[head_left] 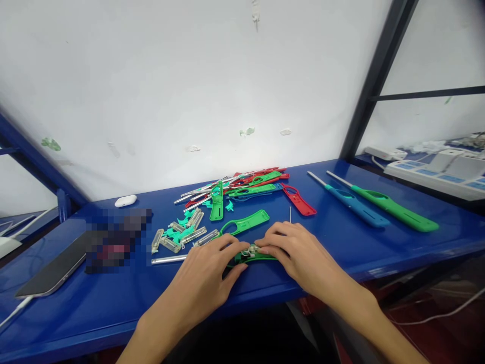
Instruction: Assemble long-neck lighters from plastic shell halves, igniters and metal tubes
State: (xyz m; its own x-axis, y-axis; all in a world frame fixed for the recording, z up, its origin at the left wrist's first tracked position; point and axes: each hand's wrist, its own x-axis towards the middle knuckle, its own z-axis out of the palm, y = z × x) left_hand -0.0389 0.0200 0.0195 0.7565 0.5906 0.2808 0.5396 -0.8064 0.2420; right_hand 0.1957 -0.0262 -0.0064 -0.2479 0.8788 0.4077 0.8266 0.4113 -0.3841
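Observation:
My left hand (208,265) grips a half-built green stick lighter (265,257) near the table's front edge, thumb below and fingers above. The lighter's metal tube (170,260) sticks out to the left from behind that hand. My right hand (299,255) is closed on the other end, its fingertips pressing at a small pale, clear part (253,249) inside the shell. Just behind lies a loose green casing half (248,222). Clear fuel tanks (195,235) and teal triggers (176,233) are heaped left of it. The fingers partly hide the lighter's inside.
A pile of metal tubes and red and green casings (261,178) lies by the wall. One red casing half (301,201) sits apart. Whole blue (356,206) and green (397,207) lighters lie right. A phone (56,265), white earbud case (126,201) and thin screwdriver-like rod (290,214) are also there.

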